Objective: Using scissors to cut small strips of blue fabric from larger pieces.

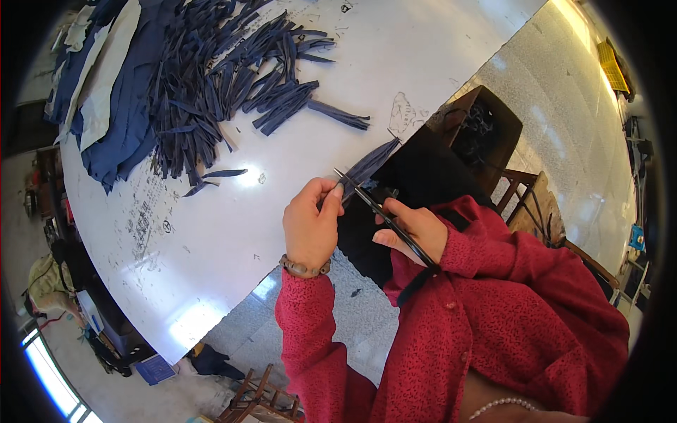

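Observation:
My left hand (pixel 312 220), with a brown bracelet at the wrist, pinches the near end of a small bundle of narrow navy fabric strips (pixel 372 161). The bundle points away to the upper right, its far end over the table's edge. In my right hand (pixel 417 234) is a pair of dark scissors (pixel 395 227). Their slim blades lie across the strips just beside my left fingertips; whether they have closed on the cloth I cannot make out. The handles are partly hidden by my right hand and sleeve.
A big pile of navy strips (pixel 204 92) covers the far left of the white table (pixel 233 233), beside navy cloth and a white piece (pixel 109 77). Several strips (pixel 285 106) lie nearer. Black cloth (pixel 423 166) covers my lap; a dark open box (pixel 486 127) stands at the right.

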A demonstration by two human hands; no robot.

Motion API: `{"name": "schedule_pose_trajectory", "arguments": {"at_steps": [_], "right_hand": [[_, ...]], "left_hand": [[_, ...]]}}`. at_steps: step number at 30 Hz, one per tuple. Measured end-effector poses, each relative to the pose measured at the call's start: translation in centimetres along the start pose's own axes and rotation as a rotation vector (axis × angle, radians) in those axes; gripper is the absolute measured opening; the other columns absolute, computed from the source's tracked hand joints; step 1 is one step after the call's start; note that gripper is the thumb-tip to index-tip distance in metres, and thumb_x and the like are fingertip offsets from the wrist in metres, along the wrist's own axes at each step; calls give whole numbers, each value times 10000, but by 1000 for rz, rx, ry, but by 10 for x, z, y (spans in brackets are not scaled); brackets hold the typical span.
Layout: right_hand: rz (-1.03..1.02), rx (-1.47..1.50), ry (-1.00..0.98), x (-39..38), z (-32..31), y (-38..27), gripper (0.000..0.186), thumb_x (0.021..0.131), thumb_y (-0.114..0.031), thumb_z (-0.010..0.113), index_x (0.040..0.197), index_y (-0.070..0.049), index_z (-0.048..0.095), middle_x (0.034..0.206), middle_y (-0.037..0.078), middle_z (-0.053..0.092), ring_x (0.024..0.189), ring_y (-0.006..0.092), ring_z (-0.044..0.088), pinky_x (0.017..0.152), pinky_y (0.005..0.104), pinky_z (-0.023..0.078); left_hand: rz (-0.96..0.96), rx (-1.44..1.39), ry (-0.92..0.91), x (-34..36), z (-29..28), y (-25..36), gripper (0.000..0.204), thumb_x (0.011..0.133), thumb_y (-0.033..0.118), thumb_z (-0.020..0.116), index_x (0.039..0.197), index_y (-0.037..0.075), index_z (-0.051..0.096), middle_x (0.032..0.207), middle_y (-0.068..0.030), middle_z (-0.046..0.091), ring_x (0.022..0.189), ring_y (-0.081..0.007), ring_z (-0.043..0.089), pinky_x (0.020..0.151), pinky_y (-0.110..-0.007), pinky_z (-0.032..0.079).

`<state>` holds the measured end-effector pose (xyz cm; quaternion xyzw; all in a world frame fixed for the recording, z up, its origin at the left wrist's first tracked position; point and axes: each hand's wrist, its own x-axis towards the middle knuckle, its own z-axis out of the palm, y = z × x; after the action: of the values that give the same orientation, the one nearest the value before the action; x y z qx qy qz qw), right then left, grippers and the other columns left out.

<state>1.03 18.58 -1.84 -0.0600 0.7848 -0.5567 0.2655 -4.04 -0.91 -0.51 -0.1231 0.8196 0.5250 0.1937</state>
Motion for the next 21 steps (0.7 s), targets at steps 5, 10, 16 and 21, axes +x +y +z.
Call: {"name": "schedule_pose_trajectory", "arguments": {"at_steps": [5,10,16,21], "right_hand": [[0,-7,13,1,0,-1,405,916,-427,596,990,-35,530,589,100,527,523,208,570,517,319,428],[-25,-60,15,2,-4,0,399,915,-435,593,934,-40,542,556,79,518,488,184,570,475,305,423],[112,-2,-138,8,-19,-10,403,920,-443,581,941,-42,545,482,33,493,399,139,538,399,274,407],[5,-112,-236,15,-33,-1,506,886,-515,593,1017,-33,515,602,65,558,529,184,603,499,317,456]], "left_hand": [[-11,-12,16,-1,1,2,132,891,129,594,902,5,638,645,-46,618,580,-112,562,553,-270,427],[-13,-13,35,-1,2,3,136,893,124,590,905,-1,640,643,-46,617,575,-110,560,546,-266,423],[-11,-54,14,1,2,0,128,921,116,573,937,-1,623,655,3,569,525,-38,446,478,-185,340],[-50,-194,52,-7,-5,1,126,928,122,573,948,12,630,661,15,562,521,-30,437,473,-175,323]]}}
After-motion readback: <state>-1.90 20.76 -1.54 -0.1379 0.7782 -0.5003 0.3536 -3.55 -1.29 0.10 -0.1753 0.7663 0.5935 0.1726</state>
